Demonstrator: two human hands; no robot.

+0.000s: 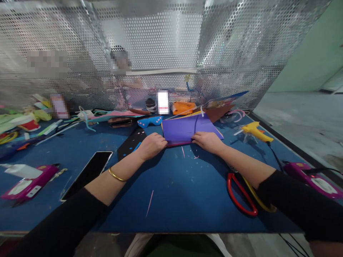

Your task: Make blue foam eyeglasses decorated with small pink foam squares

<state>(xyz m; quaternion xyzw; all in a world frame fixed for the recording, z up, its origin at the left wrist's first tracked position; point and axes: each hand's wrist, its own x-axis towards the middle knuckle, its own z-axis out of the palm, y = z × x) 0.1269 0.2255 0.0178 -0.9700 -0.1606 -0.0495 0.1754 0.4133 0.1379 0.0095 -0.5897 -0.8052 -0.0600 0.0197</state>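
A purple sheet of paper (184, 127) lies on top of a small stack, with red and yellow edges showing beneath it. My left hand (152, 145), fingers closed, grips the near left corner. At the near edge further right, my right hand (207, 141) is closed on the same sheet; its fingertips are partly hidden. Just left of the stack are blue paper glasses (150, 121) with pink squares. Black paper (131, 144) with small blue and pink bits lies partly behind my left hand. Thin pink paper scraps (183, 152) lie in front of the stack.
Scissors (242, 194) with red and yellow handles lie beside my right forearm. A yellow glue gun (257, 132) and a magenta device (312, 178) are at the right. A black phone (88, 175) and another magenta device (30, 182) are left. A perforated metal panel (160, 39) borders the back.
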